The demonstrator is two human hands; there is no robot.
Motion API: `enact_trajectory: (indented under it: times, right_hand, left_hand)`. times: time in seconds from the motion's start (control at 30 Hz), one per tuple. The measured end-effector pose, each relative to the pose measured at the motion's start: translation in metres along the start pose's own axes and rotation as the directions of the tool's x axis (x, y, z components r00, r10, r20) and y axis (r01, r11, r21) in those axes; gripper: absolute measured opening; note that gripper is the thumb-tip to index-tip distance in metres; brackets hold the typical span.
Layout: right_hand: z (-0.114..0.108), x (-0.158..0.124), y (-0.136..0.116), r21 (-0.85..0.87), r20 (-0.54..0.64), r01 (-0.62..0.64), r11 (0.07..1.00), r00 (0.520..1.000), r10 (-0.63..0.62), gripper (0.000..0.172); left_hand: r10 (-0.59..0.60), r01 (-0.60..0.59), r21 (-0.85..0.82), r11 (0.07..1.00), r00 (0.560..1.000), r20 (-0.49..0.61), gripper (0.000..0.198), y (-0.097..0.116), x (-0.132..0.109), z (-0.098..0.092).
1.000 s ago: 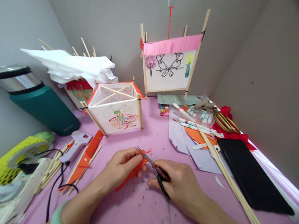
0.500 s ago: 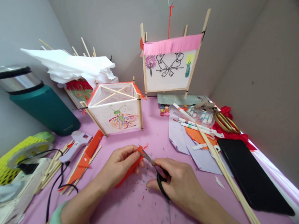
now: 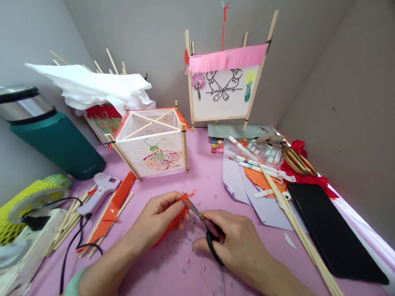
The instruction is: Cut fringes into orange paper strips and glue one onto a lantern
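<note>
My left hand (image 3: 164, 215) pinches a strip of orange-red paper (image 3: 171, 228), whose upper end is cut into a fine fringe and whose lower end hangs below the fingers. Black-handled scissors (image 3: 213, 246) are in my right hand (image 3: 234, 234), thumb and fingers in the loops. Their blades reach left to the fringed end of the strip, close to my left fingertips. Behind the hands stands a stick-framed paper lantern (image 3: 155, 152) with a butterfly-like insect drawn on its front and orange trim along its top edges.
Another lantern (image 3: 227, 87) with pink fringe hangs at the back. On the left are a teal bottle (image 3: 57, 140), a glue gun (image 3: 101, 193), its cord and orange paper strips (image 3: 112, 212). Rightward lie wooden sticks (image 3: 305, 245), a black phone-like slab (image 3: 335, 234), markers and gold scissors (image 3: 298, 160).
Almost nothing differs. The scissors' handles and my right thumb have shifted very slightly, while the strip stays in my left hand.
</note>
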State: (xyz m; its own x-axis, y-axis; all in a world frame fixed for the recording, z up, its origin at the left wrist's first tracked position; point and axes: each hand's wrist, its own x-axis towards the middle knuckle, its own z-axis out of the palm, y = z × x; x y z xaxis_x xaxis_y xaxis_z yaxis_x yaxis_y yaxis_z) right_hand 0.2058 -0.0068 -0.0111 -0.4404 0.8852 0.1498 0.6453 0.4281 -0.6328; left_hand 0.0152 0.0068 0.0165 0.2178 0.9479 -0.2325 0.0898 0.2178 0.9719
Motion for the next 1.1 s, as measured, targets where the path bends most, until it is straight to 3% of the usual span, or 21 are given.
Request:
enact_trajectory:
  times: [0.87, 1.1]
  right_hand:
    - [0.0014, 0.0002, 0.004, -0.004, -0.014, 0.04, 0.999, 0.999, -0.04, 0.028]
    - [0.0005, -0.0002, 0.0052, 0.021, -0.014, 0.055, 0.998, 0.998, -0.055, 0.022]
  left_hand:
    - [-0.021, 0.023, -0.05, 0.999, 0.999, 0.026, 0.025, -0.0046, -0.0003, -0.002]
    - [-0.022, 0.024, -0.038, 0.999, 0.999, 0.043, 0.026, -0.0054, -0.0003, -0.004]
